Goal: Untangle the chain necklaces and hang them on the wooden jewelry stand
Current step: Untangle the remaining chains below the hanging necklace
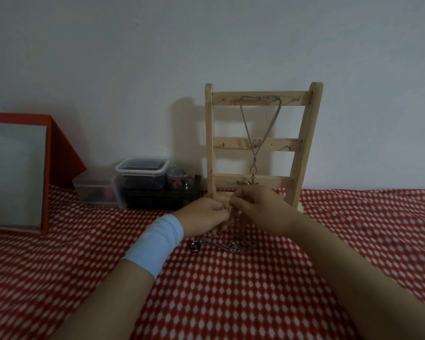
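So the left hand (204,213) and right hand (254,202) are pinching the tangled silver chain necklaces (222,245), likely teasing strands apart. They're working right by the pale wooden jewelry stand (260,143), guessing so hanging's quick

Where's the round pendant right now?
Head view, centre: the round pendant lies on the red patterned cloth, below the left hand and beside its blue wristband.

the left hand (204,212) and right hand (255,204) cover the bit of the tangled chains (227,246) they pinch, and the foot of the wooden stand (280,144) behind them. the number of strands in the heap is too fine to tell. the hung pendant (252,182), at the stand's 6 o'clock, is too small to make out. at 9 o'clock the frame edge cuts the red-framed board (15,175). the plastic tubs (142,168) hold dim, unreadable contents. both forearms (108,303) run off at 6 o'clock.
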A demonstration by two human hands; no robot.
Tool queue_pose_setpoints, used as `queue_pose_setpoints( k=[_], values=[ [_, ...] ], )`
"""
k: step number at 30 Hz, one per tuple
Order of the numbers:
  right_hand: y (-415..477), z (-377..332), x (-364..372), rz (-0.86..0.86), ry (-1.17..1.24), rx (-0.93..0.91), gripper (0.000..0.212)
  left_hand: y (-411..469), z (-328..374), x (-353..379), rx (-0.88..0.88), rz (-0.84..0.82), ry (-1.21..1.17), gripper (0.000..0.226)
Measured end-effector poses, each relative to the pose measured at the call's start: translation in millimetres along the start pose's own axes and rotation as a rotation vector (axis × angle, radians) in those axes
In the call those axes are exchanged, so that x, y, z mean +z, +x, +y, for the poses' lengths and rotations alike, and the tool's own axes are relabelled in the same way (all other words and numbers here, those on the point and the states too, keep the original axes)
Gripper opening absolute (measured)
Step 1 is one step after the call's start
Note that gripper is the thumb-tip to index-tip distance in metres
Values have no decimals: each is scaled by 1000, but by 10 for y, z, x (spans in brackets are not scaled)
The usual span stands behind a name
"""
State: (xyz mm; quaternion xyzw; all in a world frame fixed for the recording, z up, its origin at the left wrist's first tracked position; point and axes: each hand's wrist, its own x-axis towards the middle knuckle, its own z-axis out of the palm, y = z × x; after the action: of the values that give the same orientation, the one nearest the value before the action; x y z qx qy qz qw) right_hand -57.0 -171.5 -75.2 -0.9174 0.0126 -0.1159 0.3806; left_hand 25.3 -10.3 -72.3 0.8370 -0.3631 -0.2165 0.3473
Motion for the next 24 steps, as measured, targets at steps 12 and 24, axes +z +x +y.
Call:
queue_pose_setpoints(
  k=[12, 24],
  values=[
    [-13, -47, -69, -80, 577, 200, 46, -23, -111, -25, 95, 75, -395, 21],
    [-17, -62, -96, -175, 772, 245, 43, 38, -141, -14, 106, 145, -646, 43]
  ],
)
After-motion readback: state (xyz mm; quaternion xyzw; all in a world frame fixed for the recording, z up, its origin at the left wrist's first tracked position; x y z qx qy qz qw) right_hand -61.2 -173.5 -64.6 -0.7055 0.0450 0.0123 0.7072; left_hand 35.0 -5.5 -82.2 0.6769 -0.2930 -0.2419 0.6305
